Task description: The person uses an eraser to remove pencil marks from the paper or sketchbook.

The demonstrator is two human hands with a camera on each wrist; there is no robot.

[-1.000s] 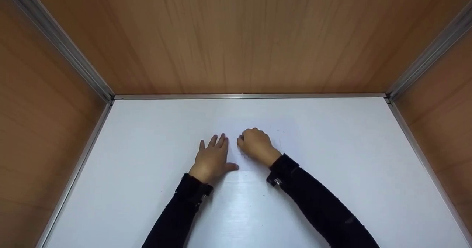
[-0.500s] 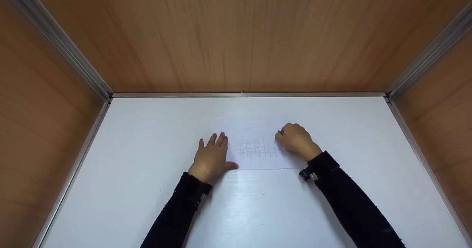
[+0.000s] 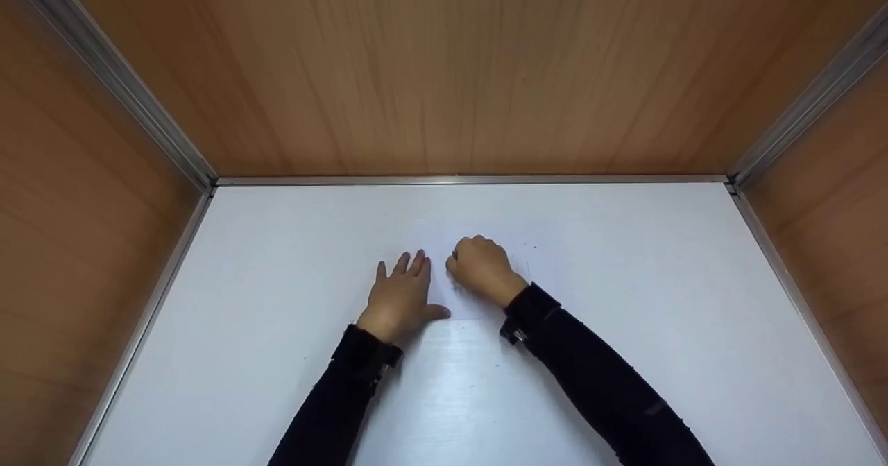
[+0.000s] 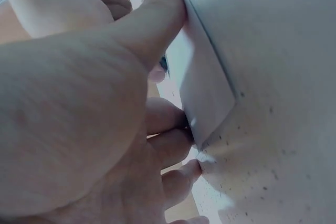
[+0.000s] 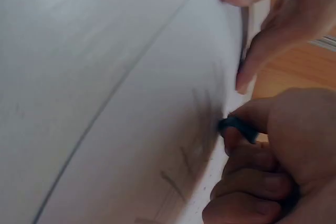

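from here my right hand covers the pencil grid on the paper; the small dark thing it pinches is too blurred to name.

White tabletop edged with metal rails, boxed by wooden panels on three sides.

There are two hands in view: one left hand and one right hand. One sheet of paper lies on one white table, and one small dark eraser shows in the right wrist view. Two dark sleeves cover the arms, and three wooden walls stand around the table.
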